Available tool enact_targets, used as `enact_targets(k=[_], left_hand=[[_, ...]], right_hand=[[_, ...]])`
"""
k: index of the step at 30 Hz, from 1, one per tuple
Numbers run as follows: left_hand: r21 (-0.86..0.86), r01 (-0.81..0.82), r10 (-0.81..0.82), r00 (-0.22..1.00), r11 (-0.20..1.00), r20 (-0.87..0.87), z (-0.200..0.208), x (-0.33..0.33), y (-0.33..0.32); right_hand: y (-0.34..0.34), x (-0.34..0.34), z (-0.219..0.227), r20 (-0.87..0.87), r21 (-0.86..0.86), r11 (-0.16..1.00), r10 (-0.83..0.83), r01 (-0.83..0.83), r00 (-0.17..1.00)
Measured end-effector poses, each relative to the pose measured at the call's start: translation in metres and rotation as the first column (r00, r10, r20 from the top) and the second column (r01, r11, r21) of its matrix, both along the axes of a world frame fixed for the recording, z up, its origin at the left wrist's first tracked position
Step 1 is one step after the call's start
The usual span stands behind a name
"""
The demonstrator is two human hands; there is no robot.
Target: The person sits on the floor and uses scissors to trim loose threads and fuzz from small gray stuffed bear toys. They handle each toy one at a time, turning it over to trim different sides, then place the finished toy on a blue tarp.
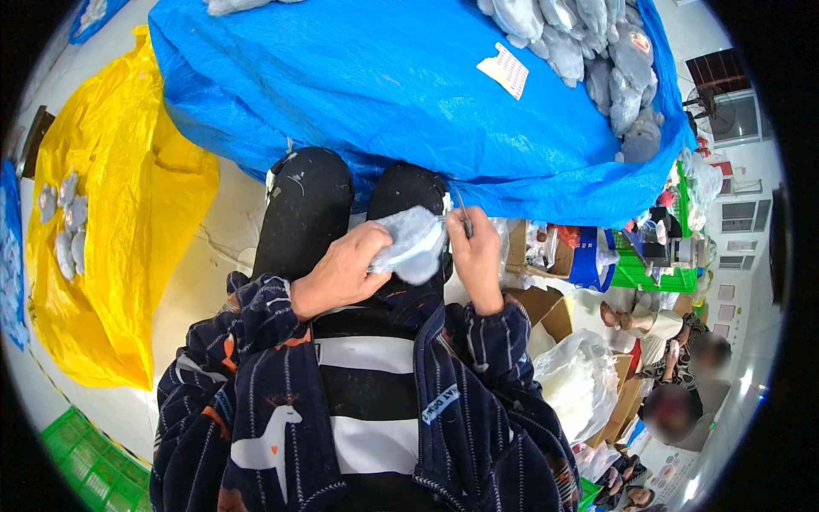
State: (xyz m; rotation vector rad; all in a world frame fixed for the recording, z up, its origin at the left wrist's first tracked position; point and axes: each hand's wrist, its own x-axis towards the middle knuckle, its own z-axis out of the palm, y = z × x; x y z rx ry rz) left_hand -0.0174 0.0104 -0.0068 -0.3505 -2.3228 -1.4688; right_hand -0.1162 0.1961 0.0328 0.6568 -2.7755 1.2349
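L-hand grip [345, 264] is clamped on grey plush [409, 243], which sits between it & R-hand grip [475, 256], closed round thin tool [467, 225], tip angled away. Poss. risk: if R-hand grip twists inward, tip could nick plush; if L-hand grip slackens, plush may drop onto black-clad legs [307, 205] beneath.
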Motion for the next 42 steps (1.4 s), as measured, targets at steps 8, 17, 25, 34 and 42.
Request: enact_targets(k=[8, 17, 25, 34, 42], left_hand=[[0.061, 0.062, -0.058, 0.996, 0.996, -0.069, -0.021, 0.016, -0.013], [0.027, 0.017, -0.018, 0.999, 0.999, 0.028, -0.004, 0.004, -0.009], [0.571, -0.062, -0.169, 0.924, 0.818, 0.343, 0.015, 0.006, -0.049], [0.241, -0.090, 0.043, 0.980, 0.966, 0.194, 0.035, -0.003, -0.050], [0.935, -0.244, -0.305, 0.898, 0.256, 0.317, 0.012, -0.013, -0.038]], right_hand=[[-0.006, -0.019, -0.042, 0.784, -0.177, 0.982, 0.179, -0.062, 0.594], [-0.017, 0.014, 0.027, 0.058, -0.107, 0.961, 0.263, -0.256, 0.963], [-0.031, 0.004, 0.069, 0.138, -0.294, 0.911, 0.340, -0.289, 0.930], [-0.028, 0.010, 0.015, 0.440, -0.390, 0.917, 0.262, -0.080, 0.859], [-0.025, 0.003, -0.005, 0.748, -0.565, 0.779, 0.346, 0.271, 0.567]])
